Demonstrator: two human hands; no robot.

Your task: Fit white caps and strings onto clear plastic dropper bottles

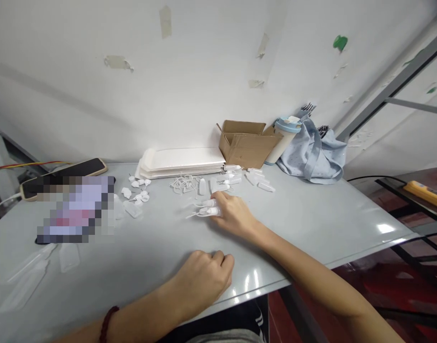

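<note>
My right hand (236, 214) is closed around small white-and-clear plastic tubes (211, 209), with thin white cords trailing out to the left just above the table. Nearer the front edge, my left hand (207, 278) rests on the tabletop in a loose fist; its palm side is hidden, so whether anything is inside does not show. Just beyond my right hand lie several similar tubes (230, 181). A tangle of white cords (185, 183) is beside them. Further right are a few clear plastic pieces (264, 186).
White flat envelopes (182, 159) are stacked by the wall, beside an open cardboard box (252, 147), a cup (284, 138) and a blue cloth bag (314, 152). At left are small white pieces (141, 193), a blurred-out phone (77, 209), another phone (68, 176) and clear sleeves (27, 286).
</note>
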